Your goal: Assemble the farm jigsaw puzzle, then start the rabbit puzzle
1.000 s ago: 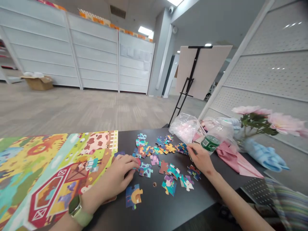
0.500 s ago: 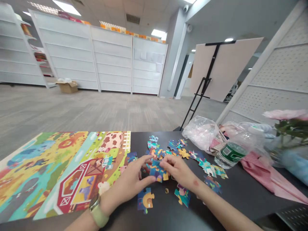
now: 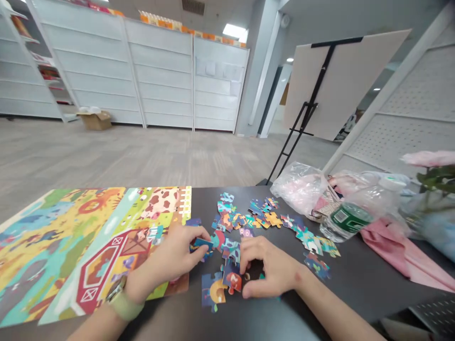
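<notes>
My left hand (image 3: pixel 186 248), wearing a watch on a light green strap, pinches a dark blue jigsaw piece (image 3: pixel 202 242) between thumb and fingers, beside the right edge of the printed animal sheet. My right hand (image 3: pixel 265 265) arches over the black table, thumb and fingers apart. Its fingertips are by the right edge of a dark blue jigsaw piece with a red figure (image 3: pixel 232 278); whether they touch it I cannot tell. Left of that, a piece with a yellow-orange arch (image 3: pixel 214 291) lies flat. Part of a teal piece shows under my right hand.
The animal picture sheet (image 3: pixel 99 237) covers the table's left side. Several loose pieces (image 3: pixel 272 219) lie scattered behind my hands and to the right. A water bottle (image 3: pixel 350 215), a clear plastic bag (image 3: pixel 298 184), pink cloth (image 3: pixel 394 244) and flowers (image 3: pixel 432 166) stand or lie at right.
My hands have moved apart: the left went left with a blue piece, the right opened and came down nearer me. The piece with the red figure now shows beside the arch piece.
</notes>
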The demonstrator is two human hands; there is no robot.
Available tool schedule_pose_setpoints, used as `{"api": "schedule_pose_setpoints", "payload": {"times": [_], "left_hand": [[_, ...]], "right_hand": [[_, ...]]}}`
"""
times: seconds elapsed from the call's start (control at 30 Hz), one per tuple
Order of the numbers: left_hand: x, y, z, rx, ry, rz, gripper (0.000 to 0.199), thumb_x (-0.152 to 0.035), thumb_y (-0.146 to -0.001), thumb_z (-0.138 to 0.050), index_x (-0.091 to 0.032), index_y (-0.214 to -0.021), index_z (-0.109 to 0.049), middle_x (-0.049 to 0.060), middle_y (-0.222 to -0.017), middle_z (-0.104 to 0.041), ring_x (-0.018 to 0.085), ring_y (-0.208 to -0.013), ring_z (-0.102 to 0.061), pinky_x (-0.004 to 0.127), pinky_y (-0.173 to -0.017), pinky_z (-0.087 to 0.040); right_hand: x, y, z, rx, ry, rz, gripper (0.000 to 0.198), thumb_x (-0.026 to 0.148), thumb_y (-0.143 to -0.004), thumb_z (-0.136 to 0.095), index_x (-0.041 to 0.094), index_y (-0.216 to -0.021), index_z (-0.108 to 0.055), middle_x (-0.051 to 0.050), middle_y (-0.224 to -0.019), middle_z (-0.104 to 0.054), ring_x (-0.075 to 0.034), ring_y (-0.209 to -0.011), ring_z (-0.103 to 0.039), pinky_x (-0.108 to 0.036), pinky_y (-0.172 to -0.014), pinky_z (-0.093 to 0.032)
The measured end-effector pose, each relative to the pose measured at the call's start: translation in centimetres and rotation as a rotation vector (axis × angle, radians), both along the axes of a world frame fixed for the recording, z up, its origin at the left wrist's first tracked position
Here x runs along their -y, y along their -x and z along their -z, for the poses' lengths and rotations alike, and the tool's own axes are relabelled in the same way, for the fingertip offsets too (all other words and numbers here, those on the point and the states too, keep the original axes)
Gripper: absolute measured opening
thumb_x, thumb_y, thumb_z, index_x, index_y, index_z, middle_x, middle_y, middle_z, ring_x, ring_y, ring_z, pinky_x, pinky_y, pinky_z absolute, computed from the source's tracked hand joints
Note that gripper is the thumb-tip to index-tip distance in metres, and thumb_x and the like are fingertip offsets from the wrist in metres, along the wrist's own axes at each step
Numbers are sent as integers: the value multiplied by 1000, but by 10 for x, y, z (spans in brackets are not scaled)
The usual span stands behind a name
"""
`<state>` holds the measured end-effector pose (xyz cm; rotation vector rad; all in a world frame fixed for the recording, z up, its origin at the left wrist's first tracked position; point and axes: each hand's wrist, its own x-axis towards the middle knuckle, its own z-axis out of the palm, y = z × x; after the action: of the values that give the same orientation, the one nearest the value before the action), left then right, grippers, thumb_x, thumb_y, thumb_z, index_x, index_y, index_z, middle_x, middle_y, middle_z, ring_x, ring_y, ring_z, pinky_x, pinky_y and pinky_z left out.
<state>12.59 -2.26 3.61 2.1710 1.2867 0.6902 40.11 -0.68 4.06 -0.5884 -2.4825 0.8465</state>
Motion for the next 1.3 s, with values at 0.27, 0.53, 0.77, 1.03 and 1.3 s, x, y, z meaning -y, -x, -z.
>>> {"api": "schedule_pose_setpoints", "payload": {"times": [0.27, 0.53, 0.77, 1.03, 1.3], "left_hand": [[2, -4, 13, -129, -136, 196, 16, -20, -97, -56, -23, -109, -67, 6, -113, -61, 24, -104, -60, 40, -93, -47], [29, -35, -2, -209, -72, 417, 25, -21, -101, -56, -36, -118, -67, 1, -130, -61, 28, -123, -55, 45, -102, -47], [30, -35, 1, -209, -107, 425, 29, -18, -100, -54, -34, -121, -65, 2, -136, -59, 29, -126, -54, 48, -104, -47], [26, -32, 5, -144, -154, 367, 30, -14, -100, -50, -30, -119, -64, 4, -129, -61, 26, -118, -58, 42, -99, -49], [26, -32, 6, -133, -178, 359, 27, -12, -99, -49, -28, -115, -64, 4, -127, -61, 25, -115, -58, 41, -97, -49]], "right_hand": [[-46, -55, -10, 255, -172, 830, 20, 22, -93, -53, 18, -103, -70, -6, -86, -72, -23, -84, -66, -36, -81, -47], [-55, -74, 7, 406, -59, 840, 33, 19, -75, -77, 21, -108, -74, -8, -116, -74, -28, -108, -67, -37, -96, -47], [-53, -84, -9, 402, -59, 993, 28, 16, -90, -50, 19, -108, -71, -6, -88, -75, -22, -81, -69, -31, -73, -47], [-50, -68, 1, 426, -106, 858, 27, 19, -84, -66, 17, -110, -72, -12, -118, -71, -30, -113, -62, -40, -99, -44], [-46, -51, 5, 365, -55, 633, 31, 2, -85, -55, 20, -105, -71, -7, -104, -72, -22, -98, -68, -36, -91, -51]]}}
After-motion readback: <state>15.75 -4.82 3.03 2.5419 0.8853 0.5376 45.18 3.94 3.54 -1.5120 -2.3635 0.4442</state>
